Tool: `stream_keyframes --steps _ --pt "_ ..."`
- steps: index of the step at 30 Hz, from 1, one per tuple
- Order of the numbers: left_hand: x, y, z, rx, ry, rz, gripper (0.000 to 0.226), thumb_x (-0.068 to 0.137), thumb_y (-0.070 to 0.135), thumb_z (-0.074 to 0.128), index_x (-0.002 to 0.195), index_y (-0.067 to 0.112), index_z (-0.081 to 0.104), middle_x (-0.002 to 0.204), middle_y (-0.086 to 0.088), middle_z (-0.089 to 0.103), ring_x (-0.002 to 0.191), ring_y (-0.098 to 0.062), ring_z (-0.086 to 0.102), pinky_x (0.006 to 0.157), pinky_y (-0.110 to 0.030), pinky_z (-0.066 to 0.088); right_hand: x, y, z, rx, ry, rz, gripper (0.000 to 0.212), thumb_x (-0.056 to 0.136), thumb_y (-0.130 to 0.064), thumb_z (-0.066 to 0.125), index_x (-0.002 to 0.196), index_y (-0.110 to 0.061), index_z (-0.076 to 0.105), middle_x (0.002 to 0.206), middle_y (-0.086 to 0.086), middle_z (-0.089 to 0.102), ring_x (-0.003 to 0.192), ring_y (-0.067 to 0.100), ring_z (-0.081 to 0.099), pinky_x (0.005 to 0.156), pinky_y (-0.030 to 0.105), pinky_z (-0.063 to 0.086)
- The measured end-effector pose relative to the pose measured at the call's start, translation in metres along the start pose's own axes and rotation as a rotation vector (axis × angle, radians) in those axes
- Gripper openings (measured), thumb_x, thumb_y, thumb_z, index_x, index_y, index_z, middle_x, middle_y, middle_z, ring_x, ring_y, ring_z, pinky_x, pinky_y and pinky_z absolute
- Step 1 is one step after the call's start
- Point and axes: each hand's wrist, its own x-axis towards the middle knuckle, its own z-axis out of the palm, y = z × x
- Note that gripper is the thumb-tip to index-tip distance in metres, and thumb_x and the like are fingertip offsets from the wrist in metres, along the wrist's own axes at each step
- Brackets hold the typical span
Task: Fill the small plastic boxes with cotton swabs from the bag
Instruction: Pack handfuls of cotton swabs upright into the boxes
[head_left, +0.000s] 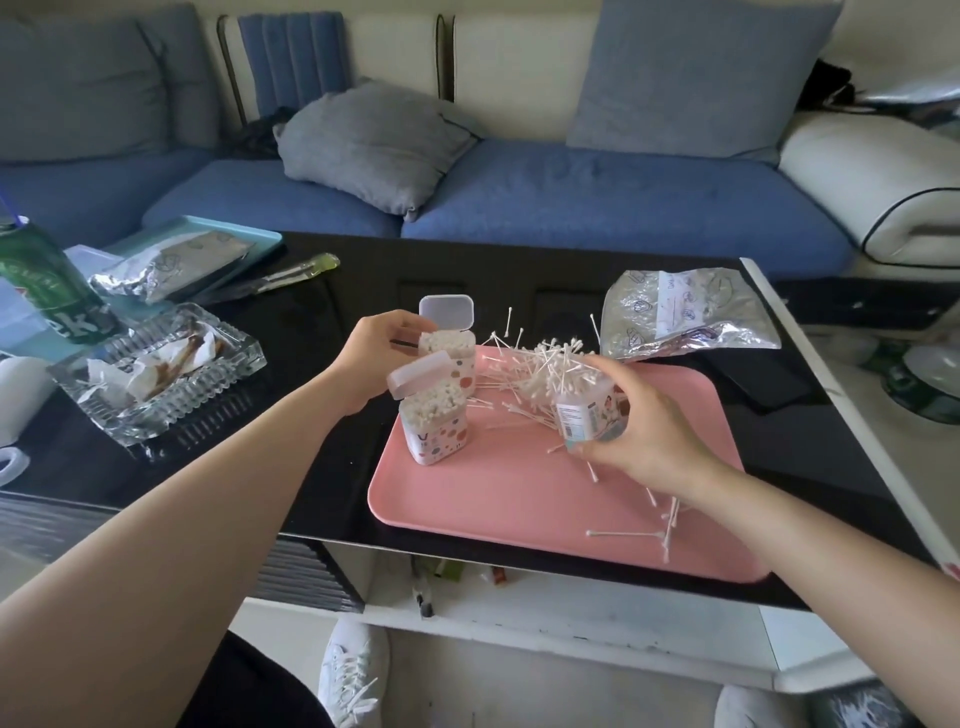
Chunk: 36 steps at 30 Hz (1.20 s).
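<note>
1. The left hand (382, 358) grasps the far box (453, 361) near its rim, with fingers curled against its left side. The box stands upright at the far left corner of the tray (519, 499). Its lid (447, 312) is flipped up and it is packed with swabs.
2. Just below that hand, towards the person, the near box (435, 431) also stands on the tray. It is open too and filled to the top.
3. The right hand (641, 421) clasps the third box (584, 415) from the right, with thumb and fingers wrapped round it. The box leans to the left and swabs bristle from its mouth. Whether its base touches the tray cannot be told.
4. Loose swabs (540, 364) lie heaped between the two hands and just beyond the right one. A few more lie scattered under the right wrist by the tray's near right edge.
5. The bag (685, 312) lies crumpled beyond the right hand, off the tray.
6. The pink tray rests on a glossy black table (322, 467) with a white edge. A dark phone (763, 382) lies to the right of the right hand, beside the tray.
7. To the left of the left hand sit a glass ashtray (161, 369) holding scraps, a green can (49, 283), and a teal tray (218, 231) carrying a second bag (171, 265).
8. Behind the table runs a blue sofa (623, 202) with a grey cushion (374, 145). White shoes (353, 670) show on the floor below.
</note>
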Motion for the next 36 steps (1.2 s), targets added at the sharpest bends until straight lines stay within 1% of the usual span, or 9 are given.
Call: stream_keyframes --steps 10,14,16,19,23,27,31,33,36 --pt "-0.007 0.007 -0.007 -0.153 -0.041 -0.117 0.030 0.089 0.000 0.058 0.109 0.017 0.071 0.109 -0.006 0.069 0.094 -0.018 0.064 0.066 -0.026 0.051 -0.009 -0.001 -0.012 0.038 -0.004 -0.029 0.096 0.065 -0.013 0.093 0.145 -0.034 0.044 0.128 -0.009 0.059 0.111 0.008 0.059 0.089 0.014 0.044" --pt "-0.014 0.012 -0.015 -0.128 0.006 -0.134 0.024 0.089 0.007 0.061 0.108 0.017 0.073 0.111 -0.005 0.069 0.108 -0.019 0.063 0.085 -0.035 0.053 -0.010 -0.004 -0.010 0.053 -0.015 -0.036 0.095 0.064 -0.014 0.094 0.144 -0.033 0.045 0.130 -0.011 0.057 0.114 0.010 0.057 0.093 0.021 0.045" --pt "-0.019 0.020 -0.018 -0.069 0.119 -0.075 0.018 0.089 0.012 0.064 0.102 0.018 0.075 0.105 0.002 0.070 0.104 -0.012 0.061 0.091 -0.035 0.051 -0.011 -0.006 -0.008 0.047 -0.010 -0.044 0.094 0.063 -0.013 0.094 0.142 -0.031 0.046 0.129 -0.011 0.057 0.113 0.011 0.058 0.092 0.019 0.046" --pt "-0.029 0.044 -0.016 -0.020 0.291 0.120 0.013 0.085 0.014 0.068 0.093 0.021 0.076 0.094 0.007 0.073 0.084 -0.001 0.062 0.077 -0.021 0.046 -0.013 -0.009 -0.006 0.058 0.013 -0.043 0.093 0.061 -0.013 0.095 0.139 -0.030 0.047 0.120 -0.012 0.059 0.105 0.009 0.060 0.083 0.009 0.044" --pt "-0.058 0.083 0.016 0.013 0.215 0.310 0.013 0.083 0.012 0.071 0.094 0.018 0.075 0.090 0.006 0.072 0.075 0.001 0.063 0.067 -0.012 0.046 -0.016 -0.014 -0.007 0.094 0.040 -0.030 0.092 0.060 -0.015 0.095 0.137 -0.026 0.045 0.115 -0.019 0.055 0.099 -0.002 0.057 0.081 0.011 0.047" --pt "-0.080 0.094 0.071 0.014 0.029 0.206 0.055 0.076 0.030 0.079 0.128 0.028 0.059 0.121 0.011 0.057 0.105 -0.003 0.059 0.083 -0.023 0.051 -0.017 -0.014 -0.009 0.109 0.072 -0.020 0.088 0.062 -0.018 0.093 0.133 -0.030 0.043 0.113 -0.025 0.054 0.103 0.000 0.058 0.088 0.028 0.053" --pt "-0.082 0.085 0.108 -0.118 -0.054 0.009 0.112 0.059 0.038 0.086 0.152 0.030 0.024 0.135 0.004 0.043 0.111 -0.007 0.054 0.084 -0.026 0.049 -0.017 -0.014 -0.009 0.162 0.129 -0.043 0.083 0.063 -0.015 0.093 0.130 -0.027 0.045 0.114 -0.018 0.061 0.102 0.003 0.061 0.085 0.036 0.057" --pt "-0.082 0.082 0.120 -0.177 -0.129 -0.064 0.114 0.066 0.024 0.093 0.153 0.028 0.018 0.129 0.003 0.047 0.104 -0.004 0.058 0.072 -0.019 0.047 -0.017 -0.009 -0.007 0.194 0.165 -0.050 0.083 0.063 -0.016 0.093 0.130 -0.025 0.045 0.115 -0.013 0.062 0.102 0.006 0.062 0.082 0.039 0.058" --pt "-0.077 0.072 0.131 -0.208 -0.182 -0.091 0.085 0.065 0.018 0.094 0.131 0.016 0.040 0.118 0.001 0.060 0.093 -0.008 0.069 0.066 -0.019 0.055 -0.017 -0.002 -0.002 0.198 0.202 -0.065 0.089 0.061 -0.017 0.095 0.133 -0.025 0.042 0.119 -0.007 0.062 0.101 0.009 0.065 0.081 0.037 0.058"
